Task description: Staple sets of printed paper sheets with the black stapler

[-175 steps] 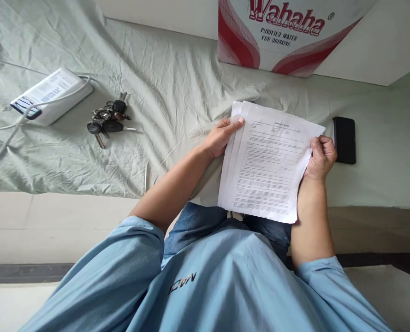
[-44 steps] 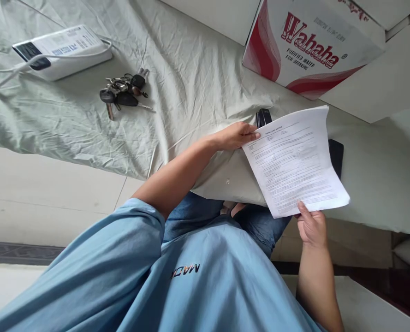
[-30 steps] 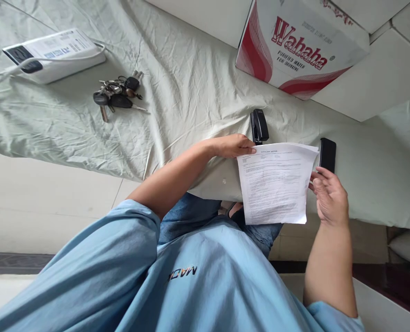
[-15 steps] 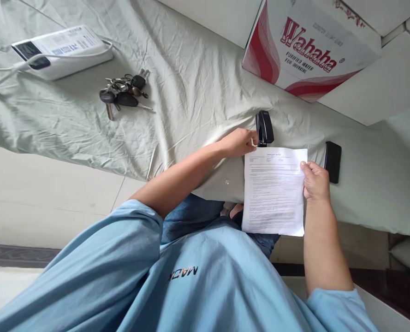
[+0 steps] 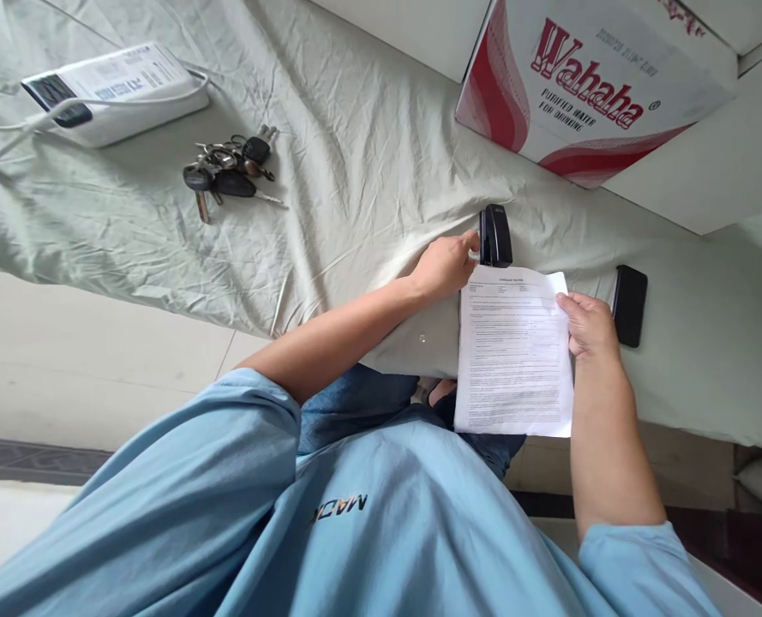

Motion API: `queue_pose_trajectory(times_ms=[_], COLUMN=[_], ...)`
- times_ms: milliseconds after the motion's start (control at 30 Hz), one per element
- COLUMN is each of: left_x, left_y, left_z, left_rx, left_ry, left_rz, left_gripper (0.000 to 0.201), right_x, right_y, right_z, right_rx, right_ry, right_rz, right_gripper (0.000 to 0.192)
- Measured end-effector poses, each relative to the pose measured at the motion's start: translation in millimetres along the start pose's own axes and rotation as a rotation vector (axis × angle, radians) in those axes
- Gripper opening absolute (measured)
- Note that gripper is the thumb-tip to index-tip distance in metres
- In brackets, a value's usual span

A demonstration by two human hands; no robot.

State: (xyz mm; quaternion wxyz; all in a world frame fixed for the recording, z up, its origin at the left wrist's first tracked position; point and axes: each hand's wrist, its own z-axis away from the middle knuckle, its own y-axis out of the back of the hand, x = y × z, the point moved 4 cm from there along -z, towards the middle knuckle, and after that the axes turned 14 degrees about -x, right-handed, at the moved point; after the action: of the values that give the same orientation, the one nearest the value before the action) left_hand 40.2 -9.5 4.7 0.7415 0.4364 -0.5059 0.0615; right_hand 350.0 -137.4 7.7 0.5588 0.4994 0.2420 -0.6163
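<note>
A printed sheet of paper (image 5: 513, 360), possibly with others under it, extends from the table edge over my lap. My right hand (image 5: 591, 326) pinches its upper right edge, thumb on top. At the upper left corner is my left hand (image 5: 445, 266), fingers curled and closed on the paper there; the fingertips are partly hidden. Those fingers also sit right against the left side of a black stapler (image 5: 497, 236). The stapler lies on the cloth just beyond the paper's top edge, its near end meeting that edge.
A black phone (image 5: 630, 306) lies right of my right hand. Behind stands a red and white Wahaha water carton (image 5: 586, 94). A bunch of keys (image 5: 230, 171) and a white power strip or power bank (image 5: 123, 90) with a cable rest at the left on the pale green cloth (image 5: 355, 154).
The paper's top edge has shifted slightly up toward the stapler, with my right hand still on it. My left hand stays beside the stapler. The view has shifted a little.
</note>
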Motion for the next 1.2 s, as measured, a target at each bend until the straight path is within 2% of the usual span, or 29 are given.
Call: queue_pose_trajectory(times_ms=[100,200,333,467,600,700,833,1033,1133,1200], left_x=[-2,1,1,-4,-3,-2,1,13,10,4], left_y=[-2.9,-3.1,-5.3,-6.6,-4.8,-3.0,-0.9,-0.5,-1.4,-1.4], left_z=[0,-1,-6,-11,-11,-10,-4,4,1,-4], left_rx=[0.078,0.101,0.018,-0.022,-0.005,-0.015,-0.087,-0.173,-0.143,-0.128], left_ry=[-0.085,-0.221,-0.42,-0.483,-0.508,-0.489,-0.408,-0.289,-0.304,-0.363], left_rz=[-0.036,-0.101,-0.138,-0.093,-0.06,-0.066,-0.135,-0.247,-0.198,-0.106], left_gripper=[0.054,0.07,0.068,0.06,0.052,0.056,0.064,0.074,0.073,0.073], right_x=[2,4,7,9,13,18,24,18,12,10], right_y=[1,3,6,10,11,13,15,8,1,-1], right_z=[-1,-2,-4,-5,-2,2,6,12,24,38], right_rx=[0.011,0.036,0.048,0.05,0.032,0.045,0.077,0.102,0.074,0.052], right_ry=[-0.001,-0.017,-0.009,0.014,0.008,-0.012,-0.032,0.029,0.092,0.154], right_rz=[-0.018,-0.025,-0.031,-0.025,-0.03,-0.049,-0.092,-0.126,-0.113,-0.086], right_gripper=[0.043,0.042,0.041,0.042,0.047,0.047,0.048,0.064,0.068,0.068])
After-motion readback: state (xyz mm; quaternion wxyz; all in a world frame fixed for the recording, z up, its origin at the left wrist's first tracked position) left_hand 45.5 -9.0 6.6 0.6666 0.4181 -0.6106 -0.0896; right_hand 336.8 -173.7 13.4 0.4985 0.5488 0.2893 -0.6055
